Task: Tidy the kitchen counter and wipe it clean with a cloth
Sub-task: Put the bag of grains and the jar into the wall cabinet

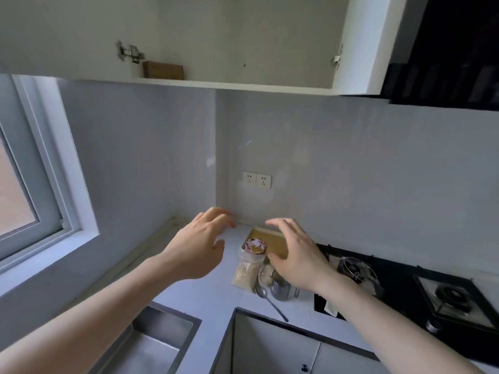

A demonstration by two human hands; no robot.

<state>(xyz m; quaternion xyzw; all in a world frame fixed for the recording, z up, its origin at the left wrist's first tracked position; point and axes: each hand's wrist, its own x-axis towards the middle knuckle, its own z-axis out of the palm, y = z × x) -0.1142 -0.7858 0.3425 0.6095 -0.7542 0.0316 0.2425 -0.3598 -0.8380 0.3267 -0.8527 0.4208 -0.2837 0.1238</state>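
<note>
A clear jar with a patterned lid [255, 249] stands on the pale counter [216, 295] near the corner, in front of a yellowish tray [263, 234]. A bag of grain [245, 276] lies below the jar, with a metal cup [280, 288] and a spoon [270, 302] beside it. My left hand [198, 244] hovers left of the jar, fingers spread and holding nothing. My right hand [295, 255] hovers over the tray and cup, fingers spread, empty. No cloth is in view.
A steel sink [151, 344] lies at the lower left. A black gas hob [405, 292] with two burners sits to the right. Overhead an open wall cabinet [243, 85] holds a brown box [163, 70]. Two sockets [256, 180] are on the wall; a window [32, 168] is at left.
</note>
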